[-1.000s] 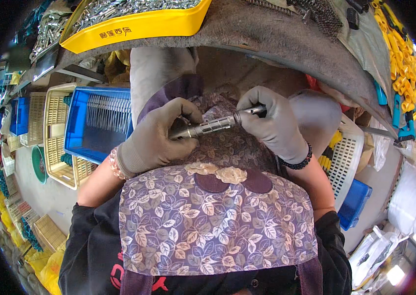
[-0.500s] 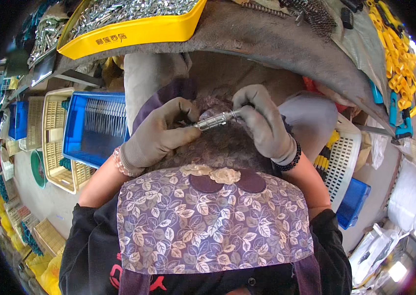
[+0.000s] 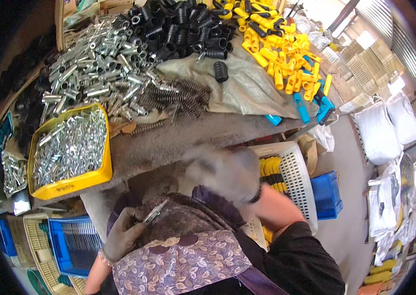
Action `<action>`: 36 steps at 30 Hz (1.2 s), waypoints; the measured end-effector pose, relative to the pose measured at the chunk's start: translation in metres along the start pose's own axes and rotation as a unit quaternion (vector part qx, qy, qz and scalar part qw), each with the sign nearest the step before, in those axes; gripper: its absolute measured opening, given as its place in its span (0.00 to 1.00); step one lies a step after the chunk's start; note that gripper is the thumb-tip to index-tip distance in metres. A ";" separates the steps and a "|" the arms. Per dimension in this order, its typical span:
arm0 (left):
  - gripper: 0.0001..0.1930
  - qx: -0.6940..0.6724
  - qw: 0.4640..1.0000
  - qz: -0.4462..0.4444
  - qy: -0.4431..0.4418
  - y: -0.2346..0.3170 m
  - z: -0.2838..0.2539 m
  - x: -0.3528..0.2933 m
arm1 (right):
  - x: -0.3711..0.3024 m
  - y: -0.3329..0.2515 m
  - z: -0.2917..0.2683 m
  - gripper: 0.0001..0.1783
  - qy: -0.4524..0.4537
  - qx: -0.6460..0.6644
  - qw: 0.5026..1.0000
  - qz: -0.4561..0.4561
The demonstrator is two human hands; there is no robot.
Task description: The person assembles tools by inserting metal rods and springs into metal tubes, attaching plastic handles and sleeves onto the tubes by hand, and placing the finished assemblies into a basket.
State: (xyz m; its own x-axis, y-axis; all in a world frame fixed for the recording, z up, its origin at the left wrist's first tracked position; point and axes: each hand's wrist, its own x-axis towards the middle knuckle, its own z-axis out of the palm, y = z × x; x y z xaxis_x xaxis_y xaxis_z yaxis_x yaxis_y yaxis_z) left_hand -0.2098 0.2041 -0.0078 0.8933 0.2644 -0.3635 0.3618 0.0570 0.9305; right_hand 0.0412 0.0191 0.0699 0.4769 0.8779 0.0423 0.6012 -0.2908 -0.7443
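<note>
Above the lap, short of the front edge of the surface [image 3: 136, 153], the gloved left hand [image 3: 122, 237] holds a slim metal cylinder [image 3: 155, 212]. Its grip is pinching the cylinder's near end between thumb and fingers; the far end projects free, slanting forward and to the right, over the leaf-patterned apron [image 3: 183, 260]. The gloved right hand [image 3: 225, 174] is out to the right, well apart from the left and near the surface's front edge; it is heavily blurred, and whether its grip is spread, pressed together or holding anything cannot be told. On the surface, at left, stands a yellow tray [image 3: 72, 185] filled with small metal parts [image 3: 70, 147]. Behind it lie a heap of metal tubes [image 3: 90, 64], coil springs [image 3: 176, 101], black ribbed sleeves [image 3: 183, 29] and, farther right, yellow handles [image 3: 289, 69], with teal handles [image 3: 301, 108] at their near side. Below, at right, a white perforated crate [image 3: 301, 179] holds yellow-and-black pieces [image 3: 272, 173]; a blue bin [image 3: 327, 195] is just beside it.
</note>
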 end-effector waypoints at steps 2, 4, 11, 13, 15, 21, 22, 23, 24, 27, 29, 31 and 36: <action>0.10 -0.055 0.997 -0.037 0.028 -0.014 -0.007 -0.008 | 0.028 0.022 -0.052 0.13 0.190 0.005 0.976 0.104; 0.11 -0.055 0.998 -0.022 0.036 -0.018 -0.009 -0.012 | 0.075 0.063 -0.122 0.10 0.369 -0.048 0.923 0.100; 0.11 -0.071 0.996 -0.010 0.045 -0.009 -0.012 -0.007 | 0.167 0.196 -0.283 0.27 0.206 -0.566 0.779 0.175; 0.11 -0.193 0.979 -0.060 0.037 -0.007 -0.012 -0.009 | 0.175 0.191 -0.288 0.26 0.151 -0.614 0.750 0.194; 0.11 -0.224 0.972 -0.044 0.045 -0.011 -0.013 -0.013 | 0.170 0.192 -0.283 0.24 0.131 -0.623 0.743 0.208; 0.12 -0.237 0.969 -0.058 0.048 -0.007 -0.015 -0.016 | 0.138 0.215 -0.283 0.27 0.173 -0.543 0.767 0.295; 0.11 -0.230 0.970 -0.057 0.049 -0.005 -0.015 -0.017 | 0.130 0.218 -0.283 0.27 0.171 -0.542 0.767 0.296; 0.10 -0.225 0.971 -0.056 0.055 -0.003 -0.013 -0.017 | 0.128 0.216 -0.279 0.27 0.255 -0.519 0.785 0.222; 0.10 -0.227 0.970 -0.060 0.060 0.000 -0.013 -0.017 | 0.123 0.213 -0.276 0.27 0.335 -0.487 0.793 0.146; 0.02 0.060 0.988 0.104 0.096 -0.005 -0.017 -0.017 | 0.116 0.148 -0.236 0.23 0.392 -0.267 0.870 -0.137; 0.03 0.070 0.986 0.095 0.121 -0.016 -0.024 -0.020 | 0.086 0.053 -0.157 0.20 0.250 -0.016 0.962 -0.113; 0.05 -0.103 0.989 -0.014 0.106 -0.009 -0.023 -0.020 | 0.042 0.019 -0.081 0.18 0.146 0.155 0.976 -0.043; 0.07 -0.235 0.967 -0.087 0.049 -0.007 -0.027 -0.031 | 0.005 0.018 0.028 0.13 -0.053 0.241 0.968 0.053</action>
State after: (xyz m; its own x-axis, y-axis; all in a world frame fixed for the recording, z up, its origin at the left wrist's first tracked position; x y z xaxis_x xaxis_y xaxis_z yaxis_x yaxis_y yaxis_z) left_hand -0.2474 0.2214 -0.0017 0.7923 0.2995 -0.5316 0.3222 0.5344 0.7814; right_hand 0.0366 0.0287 0.0382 0.4364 0.8941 -0.1004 0.1710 -0.1920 -0.9664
